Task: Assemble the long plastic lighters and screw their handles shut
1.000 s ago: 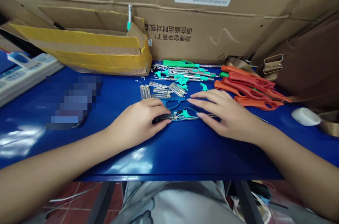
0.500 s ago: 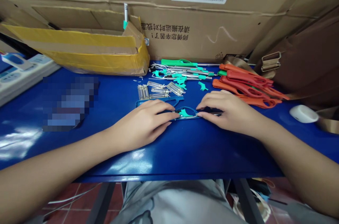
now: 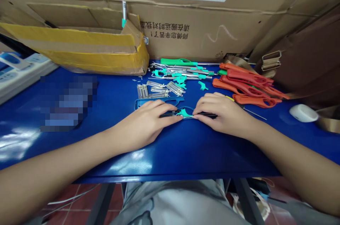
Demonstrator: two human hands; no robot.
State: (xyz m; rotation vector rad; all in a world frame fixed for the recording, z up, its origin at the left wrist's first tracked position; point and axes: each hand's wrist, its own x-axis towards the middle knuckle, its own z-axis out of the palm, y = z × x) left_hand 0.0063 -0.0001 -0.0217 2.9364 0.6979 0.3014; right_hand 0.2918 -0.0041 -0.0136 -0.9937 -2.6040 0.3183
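Observation:
My left hand [image 3: 145,122] lies on a blue plastic handle shell [image 3: 159,101] flat on the blue table [image 3: 186,147], its fingers pressing down on a dark rod and a small teal clip [image 3: 183,113] set in the shell. My right hand [image 3: 223,113] is curled, pinching the rod's right end just beside the teal clip. The two hands' fingertips nearly meet over the clip. The part of the shell under my hands is hidden.
Behind the hands lie small clear parts [image 3: 159,90], a heap of teal-and-metal pieces [image 3: 183,71] and a pile of orange handles [image 3: 247,85]. A yellow-taped open carton [image 3: 79,49] stands back left, big cardboard boxes [image 3: 212,16] behind. A white object [image 3: 302,112] sits right.
My right hand has gone from spread flat to curled and has slid left onto the rod's end. My left fingers have reached right toward the teal clip.

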